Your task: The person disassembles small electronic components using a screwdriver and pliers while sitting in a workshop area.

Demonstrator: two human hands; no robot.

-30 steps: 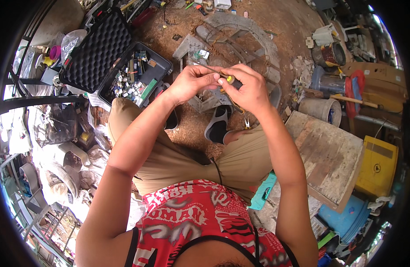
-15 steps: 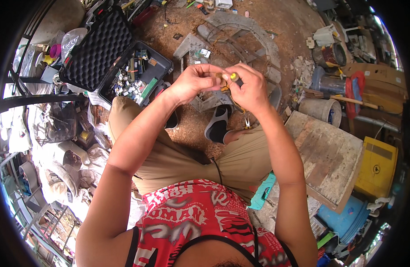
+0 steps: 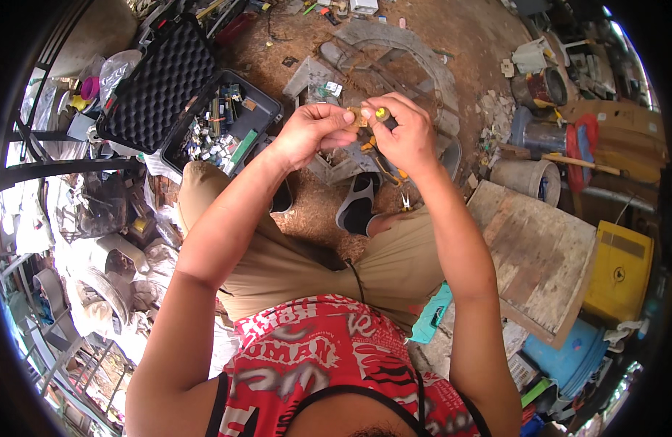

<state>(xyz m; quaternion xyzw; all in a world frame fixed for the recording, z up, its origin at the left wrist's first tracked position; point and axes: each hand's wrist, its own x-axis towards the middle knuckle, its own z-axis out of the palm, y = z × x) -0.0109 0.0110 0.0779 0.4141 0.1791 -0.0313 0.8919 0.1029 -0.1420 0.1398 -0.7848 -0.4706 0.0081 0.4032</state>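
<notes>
Left grip (image 3: pixel 310 132) pinches a small brown part (image 3: pixel 358 116); right grip (image 3: pixel 403 135), touching it, pinches a yellow-handled tool (image 3: pixel 380 113).

Bright, even daylight fills the scene, with only soft shadows under the legs on the dirt floor (image 3: pixel 489 44). The centre is sharp. Toward the rim the fisheye bends straight edges, detail smears, and a black border closes the corners. The far left looks slightly washed out.

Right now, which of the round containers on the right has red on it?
The metal can beside the wooden board: a red piece curves around its right end. The grey concrete pot nearer the board and the dark can above show none.
</notes>
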